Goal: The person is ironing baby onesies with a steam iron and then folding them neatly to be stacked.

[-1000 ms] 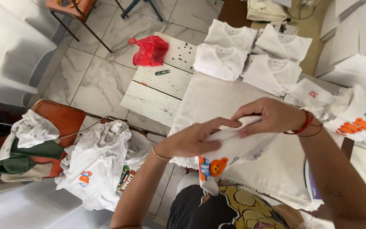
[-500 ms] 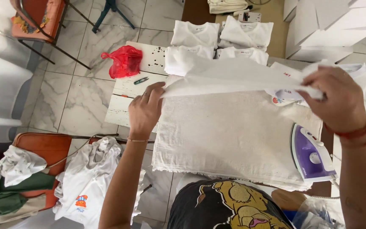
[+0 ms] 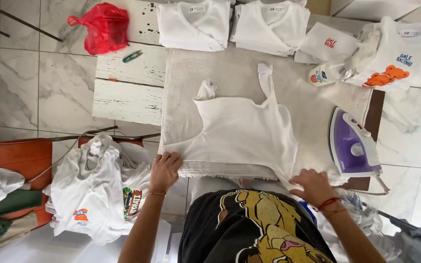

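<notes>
**Garment lowered onto the ironing cloth**

The white tank top (image 3: 242, 134), earlier held aloft, was laid flat on the beige cloth (image 3: 230, 73). Its lower corners were pinched by the left hand (image 3: 164, 168) and right hand (image 3: 313, 185), beside the purple iron (image 3: 353, 143).

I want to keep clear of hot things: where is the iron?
In the head view the purple iron stands at the padded board's right edge, just beyond the right hand, right of the white top.

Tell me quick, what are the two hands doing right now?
Left hand: closed, pinching the near left corner of the white tank top.
Right hand: closed, gripping the tank top's near right corner.
</notes>
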